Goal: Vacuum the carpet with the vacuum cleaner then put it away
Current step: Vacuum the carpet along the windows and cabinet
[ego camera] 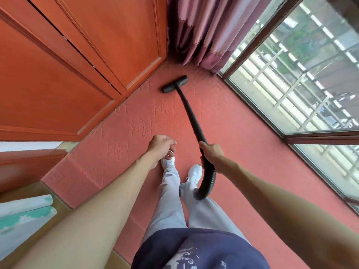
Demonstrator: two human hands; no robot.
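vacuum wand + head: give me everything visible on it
The vacuum wand is a black, matte, plastic-looking tube ending in a flat T-shaped floor head resting on the red embossed carpet near the curtain corner. It slants back to the right hand, which grips its upper end; a ribbed black hose curves down behind.

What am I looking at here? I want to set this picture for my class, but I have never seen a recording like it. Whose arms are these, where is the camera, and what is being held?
There is no robot here. A person wears one wide-angle camera on the head, looking down at their own arms, legs and white shoes.

The right hand has its grip round the black vacuum wand, where the ribbed hose curves back behind the legs. The wand's flat floor head rests on the red patterned carpet, near the corner.

The left hand hangs loosely curled; whether it holds anything is unclear.

Around the carpet: orange wooden doors on the left, a purple curtain in the corner, and a window on the right.
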